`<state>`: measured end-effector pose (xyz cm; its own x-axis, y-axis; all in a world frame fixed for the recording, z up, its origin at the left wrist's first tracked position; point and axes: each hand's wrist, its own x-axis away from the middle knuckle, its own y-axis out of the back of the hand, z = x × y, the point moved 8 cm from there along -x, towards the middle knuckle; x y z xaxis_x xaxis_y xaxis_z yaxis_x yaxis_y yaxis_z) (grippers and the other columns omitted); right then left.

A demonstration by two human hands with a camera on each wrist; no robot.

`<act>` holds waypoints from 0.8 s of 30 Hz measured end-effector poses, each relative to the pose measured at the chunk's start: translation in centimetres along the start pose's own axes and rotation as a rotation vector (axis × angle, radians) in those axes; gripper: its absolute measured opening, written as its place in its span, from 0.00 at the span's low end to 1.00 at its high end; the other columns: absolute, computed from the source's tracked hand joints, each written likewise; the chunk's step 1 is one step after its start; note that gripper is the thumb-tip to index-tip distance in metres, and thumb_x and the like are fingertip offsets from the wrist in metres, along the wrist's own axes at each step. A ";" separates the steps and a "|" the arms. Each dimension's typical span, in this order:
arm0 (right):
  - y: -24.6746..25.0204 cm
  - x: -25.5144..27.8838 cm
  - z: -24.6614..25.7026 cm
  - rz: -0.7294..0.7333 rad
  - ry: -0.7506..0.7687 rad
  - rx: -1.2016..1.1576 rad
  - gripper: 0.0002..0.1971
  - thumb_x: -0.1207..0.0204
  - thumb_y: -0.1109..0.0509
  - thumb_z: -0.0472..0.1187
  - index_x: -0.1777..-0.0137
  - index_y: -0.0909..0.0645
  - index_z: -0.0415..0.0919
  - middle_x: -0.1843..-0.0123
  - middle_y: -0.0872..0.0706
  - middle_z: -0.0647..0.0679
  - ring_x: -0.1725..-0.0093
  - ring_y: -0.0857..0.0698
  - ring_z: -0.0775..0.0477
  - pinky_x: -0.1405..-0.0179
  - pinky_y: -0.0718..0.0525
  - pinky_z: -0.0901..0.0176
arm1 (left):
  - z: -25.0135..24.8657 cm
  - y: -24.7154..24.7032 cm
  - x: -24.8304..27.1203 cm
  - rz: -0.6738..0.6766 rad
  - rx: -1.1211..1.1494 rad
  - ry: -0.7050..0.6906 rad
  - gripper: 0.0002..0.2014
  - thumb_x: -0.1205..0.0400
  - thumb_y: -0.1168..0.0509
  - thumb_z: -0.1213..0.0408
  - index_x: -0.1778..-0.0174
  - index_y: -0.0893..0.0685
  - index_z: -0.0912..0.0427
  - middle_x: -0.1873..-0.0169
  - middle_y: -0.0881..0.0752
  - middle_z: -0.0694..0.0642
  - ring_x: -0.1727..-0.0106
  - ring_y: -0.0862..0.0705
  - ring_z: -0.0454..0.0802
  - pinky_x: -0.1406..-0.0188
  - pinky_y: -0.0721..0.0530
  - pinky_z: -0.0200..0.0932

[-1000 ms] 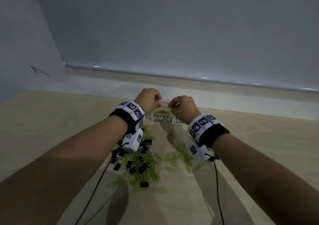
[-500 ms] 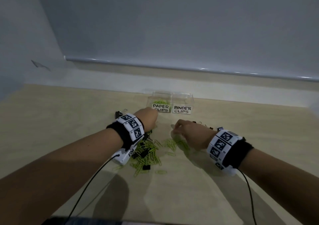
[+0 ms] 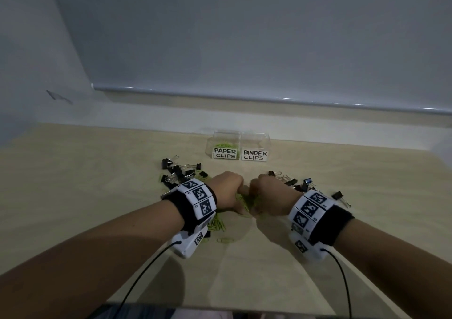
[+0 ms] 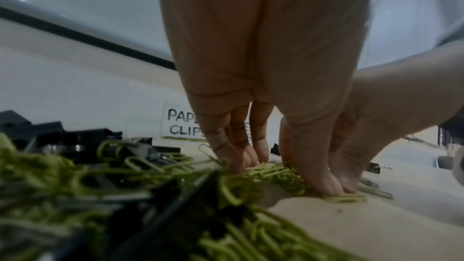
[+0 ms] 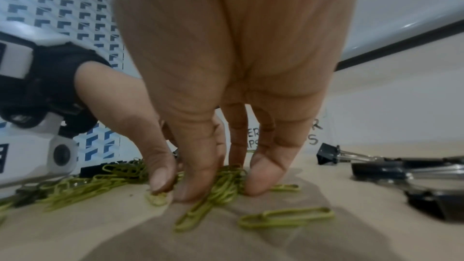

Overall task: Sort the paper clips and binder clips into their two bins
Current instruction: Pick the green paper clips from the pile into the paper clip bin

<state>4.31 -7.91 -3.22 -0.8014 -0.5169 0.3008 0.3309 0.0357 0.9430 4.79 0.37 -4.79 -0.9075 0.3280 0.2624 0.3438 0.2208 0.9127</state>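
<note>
Two clear bins stand at the back of the table, one labelled PAPER CLIPS (image 3: 225, 153) with some green clips inside, one labelled BINDER CLIPS (image 3: 254, 155). A heap of green paper clips (image 3: 245, 202) lies in the middle. My left hand (image 3: 228, 191) and right hand (image 3: 269, 196) are side by side on it, knuckles up. In the left wrist view my left hand (image 4: 278, 166) pinches a bunch of paper clips (image 4: 273, 174) between fingers and thumb. In the right wrist view my right hand (image 5: 226, 178) does the same with paper clips (image 5: 226, 186).
Black binder clips lie in one group left of my hands (image 3: 178, 169) and another to the right (image 3: 298, 184). More green clips (image 3: 217, 224) sit under my left wrist, and one loose clip (image 3: 226, 240) lies nearer me. Cables trail from both wrists.
Both hands came down from up near the bins to the table. They closed in on the green paper clips in the middle and now grip them.
</note>
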 end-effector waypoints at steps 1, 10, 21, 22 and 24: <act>0.0 -0.2 0.0 0.007 -0.011 -0.017 0.18 0.32 0.24 0.41 0.44 0.16 0.35 0.47 0.15 0.39 0.46 0.17 0.40 0.53 0.22 0.56 | -0.1 0.0 0.0 0.002 0.026 0.006 0.23 0.31 0.22 0.54 0.46 0.18 0.62 0.49 0.17 0.58 0.49 0.17 0.57 0.53 0.19 0.47; 0.3 -1.2 -1.5 -0.057 0.006 -0.133 0.07 0.30 0.28 0.34 0.53 0.11 0.37 0.52 0.10 0.42 0.58 0.17 0.48 0.56 0.20 0.59 | -0.8 1.1 -0.2 0.009 0.019 -0.053 0.07 0.27 0.31 0.70 0.55 0.13 0.67 0.59 0.13 0.61 0.55 0.14 0.60 0.60 0.18 0.48; 5.0 -3.3 -5.0 -0.203 -0.045 -0.565 0.02 0.33 0.22 0.31 0.60 0.11 0.34 0.69 0.12 0.50 0.70 0.15 0.54 0.62 0.12 0.59 | 3.4 5.6 -1.3 -0.120 0.368 -0.041 0.08 0.24 0.26 0.65 0.51 0.12 0.64 0.61 0.14 0.51 0.65 0.18 0.39 0.64 0.18 0.32; 6.1 -3.8 -4.9 -0.226 -0.036 -0.610 0.02 0.32 0.22 0.31 0.60 0.11 0.33 0.67 0.11 0.47 0.69 0.13 0.52 0.61 0.10 0.58 | 3.8 6.5 -1.5 -0.149 0.412 -0.034 0.08 0.24 0.26 0.66 0.52 0.12 0.65 0.61 0.13 0.51 0.66 0.17 0.40 0.65 0.17 0.32; 8.3 -5.1 -4.7 -0.278 -0.014 -0.679 0.03 0.32 0.22 0.30 0.59 0.12 0.30 0.64 0.10 0.40 0.67 0.11 0.48 0.59 0.09 0.56 | 4.8 8.6 -1.9 -0.217 0.480 -0.033 0.06 0.24 0.26 0.67 0.55 0.13 0.65 0.61 0.12 0.54 0.64 0.13 0.46 0.64 0.13 0.34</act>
<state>13.48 -8.98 2.39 -0.9054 -0.4189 0.0693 0.3467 -0.6351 0.6903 10.66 6.01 1.11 -0.9646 0.2551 0.0668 0.2281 0.6800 0.6968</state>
